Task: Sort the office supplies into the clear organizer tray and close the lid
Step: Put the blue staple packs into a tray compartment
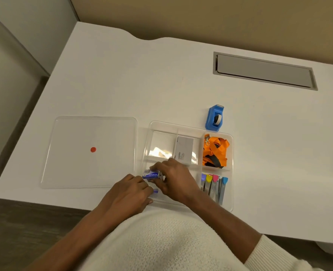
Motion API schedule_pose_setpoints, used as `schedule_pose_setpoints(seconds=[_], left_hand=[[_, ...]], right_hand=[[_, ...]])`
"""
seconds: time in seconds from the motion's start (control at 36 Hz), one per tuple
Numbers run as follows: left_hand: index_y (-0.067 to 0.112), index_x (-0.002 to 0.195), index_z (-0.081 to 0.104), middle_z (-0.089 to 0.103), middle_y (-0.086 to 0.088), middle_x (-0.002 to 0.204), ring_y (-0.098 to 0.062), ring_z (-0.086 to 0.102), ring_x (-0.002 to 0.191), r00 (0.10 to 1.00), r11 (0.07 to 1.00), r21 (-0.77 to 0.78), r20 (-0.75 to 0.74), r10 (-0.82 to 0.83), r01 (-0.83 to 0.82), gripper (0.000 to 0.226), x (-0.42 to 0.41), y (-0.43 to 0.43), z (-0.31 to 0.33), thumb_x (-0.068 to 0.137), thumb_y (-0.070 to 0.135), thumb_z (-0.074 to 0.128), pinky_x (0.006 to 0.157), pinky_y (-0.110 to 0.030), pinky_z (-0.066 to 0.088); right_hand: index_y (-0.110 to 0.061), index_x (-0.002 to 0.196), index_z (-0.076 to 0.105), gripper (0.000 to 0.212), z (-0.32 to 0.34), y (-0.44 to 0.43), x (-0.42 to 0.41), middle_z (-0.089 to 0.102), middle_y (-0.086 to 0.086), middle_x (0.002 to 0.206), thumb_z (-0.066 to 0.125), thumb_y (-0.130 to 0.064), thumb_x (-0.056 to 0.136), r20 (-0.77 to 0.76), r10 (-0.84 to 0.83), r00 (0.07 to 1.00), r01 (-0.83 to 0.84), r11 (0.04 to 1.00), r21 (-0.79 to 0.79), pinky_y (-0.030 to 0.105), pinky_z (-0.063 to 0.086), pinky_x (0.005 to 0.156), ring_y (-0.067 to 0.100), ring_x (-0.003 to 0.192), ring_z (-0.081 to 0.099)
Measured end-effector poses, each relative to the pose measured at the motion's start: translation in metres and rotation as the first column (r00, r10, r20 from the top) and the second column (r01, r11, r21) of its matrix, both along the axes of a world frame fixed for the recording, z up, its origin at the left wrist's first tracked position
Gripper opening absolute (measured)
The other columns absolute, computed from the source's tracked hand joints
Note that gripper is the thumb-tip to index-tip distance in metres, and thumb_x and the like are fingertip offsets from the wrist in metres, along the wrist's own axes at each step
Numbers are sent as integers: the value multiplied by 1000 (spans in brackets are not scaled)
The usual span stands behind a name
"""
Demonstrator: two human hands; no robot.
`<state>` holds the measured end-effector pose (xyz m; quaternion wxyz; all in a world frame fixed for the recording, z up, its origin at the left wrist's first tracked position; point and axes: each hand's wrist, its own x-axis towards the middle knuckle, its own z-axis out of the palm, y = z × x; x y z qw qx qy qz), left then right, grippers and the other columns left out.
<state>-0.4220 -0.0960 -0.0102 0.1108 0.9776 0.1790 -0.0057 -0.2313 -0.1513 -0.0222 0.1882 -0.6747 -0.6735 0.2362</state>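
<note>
The clear organizer tray sits open on the white desk, partly filled. Its compartment at 2 o'clock holds an orange lanyard. The 12 o'clock compartment holds a grey box printed "camlin". The 4 o'clock compartment holds a row of lead tubes with coloured caps.

Both hands work in the 8 o'clock compartment. The right hand is curled around a small blue packet, fingers closed on it. The left hand is loosely closed beside it. A second blue item shows between the hands; whether the left hand grips it cannot be determined. The packet's lettering is too blurred to read.

Outstanding: a blue tape dispenser stands outside the tray, just beyond its far rim at 1 o'clock. The lid, marked with a red dot, lies flat at 9 o'clock from the tray, not fitted. In my judgement the sort is past halfway, with the dispenser and the lid closure remaining.
</note>
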Motion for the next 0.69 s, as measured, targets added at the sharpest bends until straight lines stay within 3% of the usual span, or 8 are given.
schedule_pose_setpoints(seconds=[0.08,0.19,0.31,0.42,0.5,0.58,0.69], left_hand=[[33,79,81,76,14,75,-5,69,60,990,993,-37,83,114,-111,33,-6,-2,5,56,51,96,49,-19,53],[30,88,77,74,12,78,-6,67,62,942,942,-192,139,305,-276,22,-17,-7,8,78,48,71,50,-22,58],[31,94,75,73,14,84,-6,66,70,899,881,-289,118,421,-374,13,-18,-6,12,85,40,71,57,-27,59],[28,91,74,71,10,82,-6,62,67,879,868,-270,126,460,-416,11,-15,-4,11,84,32,81,56,-20,51],[25,91,76,72,9,84,-7,64,69,880,881,-225,144,452,-415,16,-12,-2,12,80,30,87,56,-22,56],[22,90,78,73,8,83,-10,65,72,912,924,-134,159,377,-358,19,-10,1,12,75,29,90,53,-20,52],[23,93,79,73,9,88,-9,64,78,938,945,-95,125,323,-313,20,-10,2,7,79,35,86,57,-18,50]], right_hand=[[-16,113,70,27,-3,2,-7,72,4,99,70,-26,88,94,119,988,-118,993,-14,38,56,70,22,88,62],[-14,105,69,21,-5,1,-13,71,4,89,66,-29,90,71,176,982,-172,983,-64,42,57,68,22,77,64],[-15,103,70,20,-3,3,-12,74,2,84,61,-30,93,-8,155,988,-155,984,-92,39,57,67,20,71,67],[-15,110,70,19,-1,8,-6,77,3,88,63,-26,96,-22,123,992,-125,987,-103,35,59,72,19,71,69],[-13,114,72,20,3,14,1,78,4,96,66,-22,98,-41,52,998,-54,996,-70,28,58,76,16,78,70],[-12,120,71,24,2,19,6,75,6,105,63,-23,100,8,18,1000,-17,999,-50,36,58,81,21,88,69],[-10,121,68,30,-2,21,7,69,8,101,51,-28,104,100,123,987,-116,990,-79,40,56,78,23,87,63]])
